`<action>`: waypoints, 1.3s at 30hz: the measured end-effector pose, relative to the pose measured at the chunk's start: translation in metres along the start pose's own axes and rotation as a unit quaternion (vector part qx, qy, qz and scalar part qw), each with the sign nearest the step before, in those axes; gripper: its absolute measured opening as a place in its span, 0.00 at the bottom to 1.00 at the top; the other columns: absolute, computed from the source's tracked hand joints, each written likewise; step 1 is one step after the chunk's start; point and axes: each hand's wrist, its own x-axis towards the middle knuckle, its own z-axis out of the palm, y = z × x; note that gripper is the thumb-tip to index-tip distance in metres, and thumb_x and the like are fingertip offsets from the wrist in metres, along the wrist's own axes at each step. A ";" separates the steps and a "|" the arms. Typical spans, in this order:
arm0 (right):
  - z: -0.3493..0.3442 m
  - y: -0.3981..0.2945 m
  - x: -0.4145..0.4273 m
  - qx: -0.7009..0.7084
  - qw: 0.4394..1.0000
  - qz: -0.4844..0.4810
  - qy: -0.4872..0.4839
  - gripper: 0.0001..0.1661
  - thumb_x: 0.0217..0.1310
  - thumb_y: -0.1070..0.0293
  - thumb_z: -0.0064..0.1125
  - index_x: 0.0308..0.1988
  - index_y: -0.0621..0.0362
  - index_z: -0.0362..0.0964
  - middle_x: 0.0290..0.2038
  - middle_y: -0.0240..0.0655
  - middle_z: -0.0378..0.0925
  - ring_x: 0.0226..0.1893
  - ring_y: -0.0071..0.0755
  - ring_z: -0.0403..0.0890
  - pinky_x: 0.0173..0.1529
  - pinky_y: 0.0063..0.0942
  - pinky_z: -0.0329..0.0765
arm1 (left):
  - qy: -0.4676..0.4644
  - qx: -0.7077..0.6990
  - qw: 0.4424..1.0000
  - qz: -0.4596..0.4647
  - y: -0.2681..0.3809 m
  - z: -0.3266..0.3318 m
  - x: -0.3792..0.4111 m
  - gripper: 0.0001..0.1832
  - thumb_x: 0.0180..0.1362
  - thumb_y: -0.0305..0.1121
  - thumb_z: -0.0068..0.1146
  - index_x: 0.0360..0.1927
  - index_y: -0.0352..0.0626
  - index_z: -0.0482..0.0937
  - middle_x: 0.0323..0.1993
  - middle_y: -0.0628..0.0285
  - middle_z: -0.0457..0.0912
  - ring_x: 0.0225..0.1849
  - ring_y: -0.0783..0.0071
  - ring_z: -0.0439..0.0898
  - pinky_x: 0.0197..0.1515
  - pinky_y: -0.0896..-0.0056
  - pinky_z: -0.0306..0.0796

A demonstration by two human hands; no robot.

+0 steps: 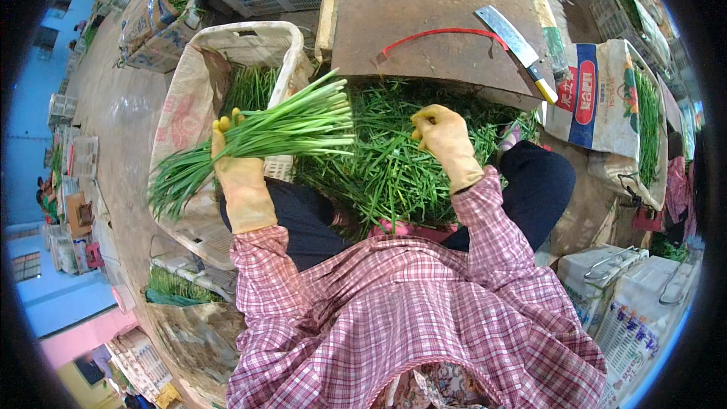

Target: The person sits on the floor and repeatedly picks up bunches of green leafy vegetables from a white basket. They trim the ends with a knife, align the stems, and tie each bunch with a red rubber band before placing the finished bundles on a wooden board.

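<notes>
My left hand, in a yellow rubber glove, grips a bunch of garlic chives. The pale stem ends point right and the dark leaf tips hang to the left. This bunch is over a white plastic crate, lined with a woven sack, which has more chives inside. Gloved alike, my right hand hovers above a heap of loose green leaves between my knees. Its fingers are curled in, and I see nothing held in them.
A brown board in front bears a cleaver with a black and yellow handle, and a red strap. At right stands a sack-covered crate of chives. White crates stand behind on my right. Another chive-filled crate is behind left.
</notes>
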 end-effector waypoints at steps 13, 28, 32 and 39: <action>0.009 -0.030 -0.002 0.243 0.962 -0.091 -0.091 0.26 0.65 0.62 0.64 0.60 0.59 0.73 0.45 0.36 0.84 0.30 0.23 0.83 0.29 0.21 0.77 | -0.008 0.031 0.999 0.001 0.002 0.016 -0.004 0.10 0.64 0.36 0.60 0.45 0.44 0.82 0.49 0.57 0.85 0.54 0.55 0.81 0.61 0.34 0.72; 0.037 -0.064 -0.011 -0.072 0.874 -0.471 0.096 0.20 0.41 0.62 0.78 0.39 0.52 0.84 0.37 0.41 0.82 0.39 0.50 0.81 0.44 0.41 0.78 | -0.025 0.044 0.999 0.001 -0.028 0.009 -0.003 0.10 0.64 0.36 0.60 0.42 0.40 0.82 0.50 0.52 0.85 0.56 0.51 0.80 0.63 0.42 0.73; 0.044 -0.051 0.000 -0.031 0.890 -0.441 0.116 0.09 0.44 0.69 0.71 0.31 0.54 0.82 0.31 0.40 0.81 0.33 0.46 0.82 0.39 0.41 0.78 | 0.052 0.006 0.999 0.000 -0.035 0.026 -0.016 0.10 0.63 0.35 0.57 0.41 0.38 0.82 0.48 0.50 0.85 0.54 0.48 0.80 0.63 0.34 0.69; -0.014 0.008 0.015 -0.251 0.952 -0.151 0.093 0.09 0.54 0.65 0.65 0.37 0.52 0.85 0.39 0.41 0.83 0.39 0.46 0.84 0.46 0.36 0.82 | -0.012 0.056 0.998 0.015 0.009 0.020 -0.014 0.12 0.62 0.43 0.60 0.40 0.47 0.83 0.45 0.55 0.86 0.51 0.53 0.82 0.64 0.27 0.66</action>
